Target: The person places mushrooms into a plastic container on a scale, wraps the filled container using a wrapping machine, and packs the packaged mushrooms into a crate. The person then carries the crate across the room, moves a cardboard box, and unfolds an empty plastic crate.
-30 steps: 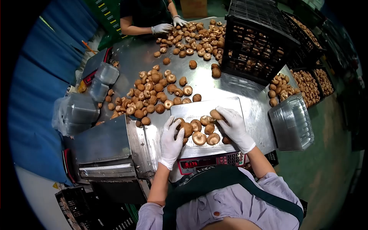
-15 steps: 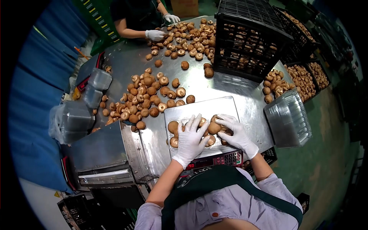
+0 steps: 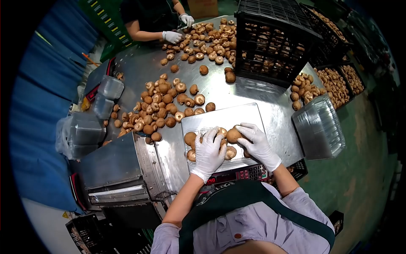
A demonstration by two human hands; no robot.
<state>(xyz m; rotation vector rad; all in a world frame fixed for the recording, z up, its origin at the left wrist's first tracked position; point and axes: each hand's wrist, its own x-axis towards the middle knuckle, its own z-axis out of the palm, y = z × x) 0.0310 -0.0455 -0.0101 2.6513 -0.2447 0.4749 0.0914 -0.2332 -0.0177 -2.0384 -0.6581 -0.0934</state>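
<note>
Brown-capped mushrooms (image 3: 230,153) lie in what looks like a clear plastic tray on the metal plate of a weighing scale (image 3: 220,117). My left hand (image 3: 209,153), white-gloved, curls its fingers over mushrooms on the left side; its palm hides part of them. A large round mushroom (image 3: 233,135) sits between the thumb and fingers of my right hand (image 3: 259,146), also gloved. The red digits of the scale's display (image 3: 215,179) show in part below my left wrist.
Loose mushrooms (image 3: 163,101) are heaped left of the scale. Stacked clear trays stand at right (image 3: 319,129) and left (image 3: 86,131). A black crate (image 3: 275,46) of mushrooms rises at the back. Across the table, a co-worker's gloved hands (image 3: 172,37) touch another heap.
My left fingers have curled in from a wider spread. My right hand has shifted slightly left with the large mushroom. The scale's red digits differ.
</note>
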